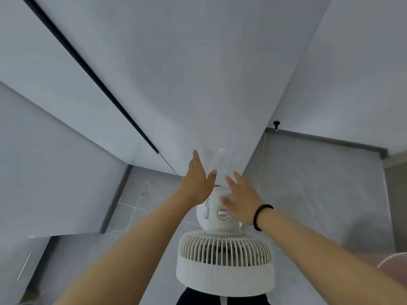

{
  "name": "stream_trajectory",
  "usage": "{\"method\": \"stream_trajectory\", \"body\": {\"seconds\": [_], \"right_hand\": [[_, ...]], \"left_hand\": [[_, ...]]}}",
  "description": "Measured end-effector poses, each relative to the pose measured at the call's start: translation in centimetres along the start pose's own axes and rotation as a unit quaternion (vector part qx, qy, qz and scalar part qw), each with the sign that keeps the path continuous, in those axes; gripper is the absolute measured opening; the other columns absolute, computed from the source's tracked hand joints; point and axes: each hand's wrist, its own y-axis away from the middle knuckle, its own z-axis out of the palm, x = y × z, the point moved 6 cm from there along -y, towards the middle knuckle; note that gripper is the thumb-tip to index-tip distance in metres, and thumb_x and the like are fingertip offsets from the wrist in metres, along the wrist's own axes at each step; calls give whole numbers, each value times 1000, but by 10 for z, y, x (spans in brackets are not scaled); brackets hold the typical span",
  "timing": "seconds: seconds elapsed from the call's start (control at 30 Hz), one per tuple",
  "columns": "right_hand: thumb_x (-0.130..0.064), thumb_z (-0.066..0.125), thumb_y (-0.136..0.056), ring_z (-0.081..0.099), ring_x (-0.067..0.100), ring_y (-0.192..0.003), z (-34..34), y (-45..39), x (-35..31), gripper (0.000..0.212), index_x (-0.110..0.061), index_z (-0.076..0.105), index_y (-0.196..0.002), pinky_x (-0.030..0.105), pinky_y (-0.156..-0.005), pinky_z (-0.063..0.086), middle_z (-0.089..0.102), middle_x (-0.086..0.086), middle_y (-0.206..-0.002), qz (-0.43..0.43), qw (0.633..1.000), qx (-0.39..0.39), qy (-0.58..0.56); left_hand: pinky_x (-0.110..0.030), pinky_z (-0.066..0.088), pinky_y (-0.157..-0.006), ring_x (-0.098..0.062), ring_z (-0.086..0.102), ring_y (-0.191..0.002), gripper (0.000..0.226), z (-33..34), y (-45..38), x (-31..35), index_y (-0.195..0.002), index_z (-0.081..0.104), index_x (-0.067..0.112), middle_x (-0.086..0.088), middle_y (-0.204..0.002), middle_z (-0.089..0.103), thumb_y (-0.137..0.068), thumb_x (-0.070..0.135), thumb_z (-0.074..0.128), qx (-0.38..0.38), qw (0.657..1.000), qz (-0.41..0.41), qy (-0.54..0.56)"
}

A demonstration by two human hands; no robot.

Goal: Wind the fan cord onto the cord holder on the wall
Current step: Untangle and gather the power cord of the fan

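Both my hands are raised toward the white wall (pixel 176 84) with straight fingers, holding nothing. My left hand (pixel 198 181) is flat, fingertips up; my right hand (pixel 241 198), blurred, has a dark bead bracelet (pixel 261 216) at its wrist. Just below and between them stands the white fan (pixel 224 260), its rounded motor housing (pixel 217 213) partly behind my right hand. I cannot make out the cord or holder.

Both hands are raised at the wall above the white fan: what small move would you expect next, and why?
Probably a grasp of the faint translucent object on the white wall between them. The left hand and right hand are open and hold nothing, and no cord shows above the white slatted fan. Whether that object is the cord holder is too blurred to tell.
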Motion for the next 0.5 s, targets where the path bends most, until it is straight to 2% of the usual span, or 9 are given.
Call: {"method": "stream_trajectory", "body": {"seconds": [0.1,0.23,0.37,0.5], "right_hand": [[-47,31,-98,-1,23,-147,17,-5,2,68,-16,5,-152,39,-117,12,-3,6,-160,3,999,-38,-8],[-47,39,-96,24,18,-141,27,-9,3,64,-19,20,-150,36,-114,26,24,2,-155,6,992,-46,-113],[-48,51,-89,55,15,-109,25,-10,10,51,-23,48,-133,31,-95,46,56,-1,-125,13,989,-31,-143],[-42,60,-85,58,10,-101,27,-8,12,44,-24,57,-125,25,-90,49,60,-5,-116,11,979,-8,-203]], "left_hand": [[-36,14,-118,-23,8,-150,78,13,-5,-18,-151,-17,10,-9,-164,-7,-102,36,38,-22,999,-34,-9],[-34,14,-118,-24,9,-150,75,34,-12,-45,-152,-11,9,-9,-164,-1,-102,37,38,-57,996,-72,1],[-36,26,-113,-28,32,-142,63,58,-25,-79,-152,19,10,-12,-157,31,-101,42,38,-90,984,-147,46],[-41,35,-110,-27,45,-132,51,84,-33,-104,-135,48,12,-7,-145,47,-100,48,34,-137,958,-218,128]]}}
